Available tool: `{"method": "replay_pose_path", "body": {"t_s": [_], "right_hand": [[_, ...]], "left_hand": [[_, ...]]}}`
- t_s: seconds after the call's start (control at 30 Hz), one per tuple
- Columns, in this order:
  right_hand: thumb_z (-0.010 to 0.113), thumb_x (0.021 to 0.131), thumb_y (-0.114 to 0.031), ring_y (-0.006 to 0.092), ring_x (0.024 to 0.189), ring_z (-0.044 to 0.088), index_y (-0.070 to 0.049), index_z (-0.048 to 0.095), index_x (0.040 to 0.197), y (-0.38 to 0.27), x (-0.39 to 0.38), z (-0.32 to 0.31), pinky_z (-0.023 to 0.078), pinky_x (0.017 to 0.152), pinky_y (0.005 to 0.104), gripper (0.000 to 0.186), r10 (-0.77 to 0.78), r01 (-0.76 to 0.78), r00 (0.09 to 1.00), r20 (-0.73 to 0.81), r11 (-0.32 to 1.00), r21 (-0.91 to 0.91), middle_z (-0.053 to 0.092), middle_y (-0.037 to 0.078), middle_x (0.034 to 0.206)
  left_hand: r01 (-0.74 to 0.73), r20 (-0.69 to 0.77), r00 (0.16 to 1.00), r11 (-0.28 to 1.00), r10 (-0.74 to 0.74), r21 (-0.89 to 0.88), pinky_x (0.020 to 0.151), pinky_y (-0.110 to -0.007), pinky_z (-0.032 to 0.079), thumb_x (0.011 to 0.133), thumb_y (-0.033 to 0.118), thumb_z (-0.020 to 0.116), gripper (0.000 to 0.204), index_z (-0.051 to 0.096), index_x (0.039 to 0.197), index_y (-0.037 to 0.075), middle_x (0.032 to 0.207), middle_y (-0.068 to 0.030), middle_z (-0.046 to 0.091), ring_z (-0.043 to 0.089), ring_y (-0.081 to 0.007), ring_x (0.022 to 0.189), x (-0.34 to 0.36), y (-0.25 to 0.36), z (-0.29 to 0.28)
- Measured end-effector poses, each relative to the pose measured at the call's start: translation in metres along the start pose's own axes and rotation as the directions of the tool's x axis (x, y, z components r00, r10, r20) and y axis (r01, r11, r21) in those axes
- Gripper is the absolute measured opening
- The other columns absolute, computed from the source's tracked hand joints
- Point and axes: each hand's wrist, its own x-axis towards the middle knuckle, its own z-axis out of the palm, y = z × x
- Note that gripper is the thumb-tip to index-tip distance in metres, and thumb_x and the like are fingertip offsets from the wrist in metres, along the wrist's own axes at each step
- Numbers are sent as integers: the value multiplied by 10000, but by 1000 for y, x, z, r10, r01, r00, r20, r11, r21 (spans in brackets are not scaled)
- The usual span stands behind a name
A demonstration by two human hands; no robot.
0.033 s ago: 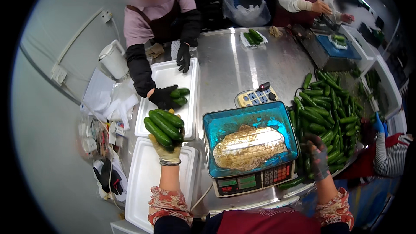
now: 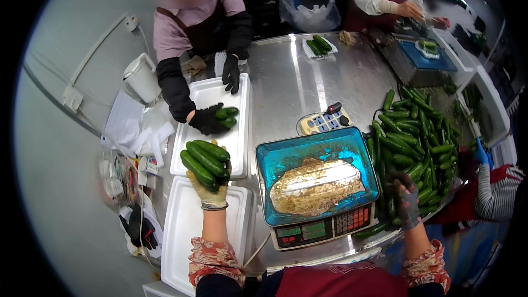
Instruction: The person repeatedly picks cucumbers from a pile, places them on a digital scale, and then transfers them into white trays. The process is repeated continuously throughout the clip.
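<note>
Several green cucumbers (image 2: 204, 160) lie side by side in my left hand (image 2: 210, 193), which wears a pale glove and is closed around them from below. I hold them over the two white trays, where the near tray (image 2: 181, 231) meets the far tray (image 2: 242, 126). My right hand (image 2: 407, 201), in a dirty grey glove, is at the near left edge of a big cucumber pile (image 2: 410, 137). Its fingers are bent and apart, with nothing visibly gripped. Between my hands stands a scale (image 2: 265, 181) with a blue, stained pan.
Across the table, a co-worker's black-gloved hand (image 2: 208, 120) holds small cucumbers over the far tray. A power strip (image 2: 324, 122) lies behind the scale. Packed cucumbers (image 2: 319, 45) rest further back. Another scale (image 2: 421, 58) stands far right, near a second worker. Clutter lines the left wall.
The view has shifted very slightly. My left hand still holds the cucumbers over the trays, and my right hand stays beside the pile with its fingers barely moved.
</note>
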Motion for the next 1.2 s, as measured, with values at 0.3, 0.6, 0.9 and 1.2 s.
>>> {"method": "replay_pose_path", "body": {"t_s": [0.3,0.6,0.9,1.2], "right_hand": [[509,853,-161,119,863,561,-6,521,1185,24,-36,-49,452,741,239,367,178,-173,979,-101,983,63,600,65,1013],[547,883,-173,122,857,570,7,492,1197,78,-65,-112,464,695,252,366,190,-128,970,-149,928,350,582,72,1043],[521,889,-151,149,840,577,44,515,1155,105,-58,-107,472,714,260,330,156,-106,967,-203,965,239,598,104,1028],[494,859,-251,360,882,600,-25,581,988,68,83,-213,480,781,379,274,-181,-130,890,-418,779,-614,620,206,957]], "left_hand": [[-134,-88,986,986,143,102,1043,-511,306,784,394,657,633,418,1315,146,1330,-141,432,404,-316,1229,56,21,-90],[21,-535,841,984,77,175,900,-568,426,712,410,713,665,493,1179,-10,1150,-203,549,518,-398,1064,120,63,-168],[200,-806,567,920,172,337,896,-533,452,786,359,652,526,429,1092,-5,1153,-233,530,479,-391,1145,122,56,-103],[493,-437,851,726,-290,479,882,-362,476,923,313,459,438,470,1276,53,1279,-123,502,512,-241,1134,47,-49,24]]}}
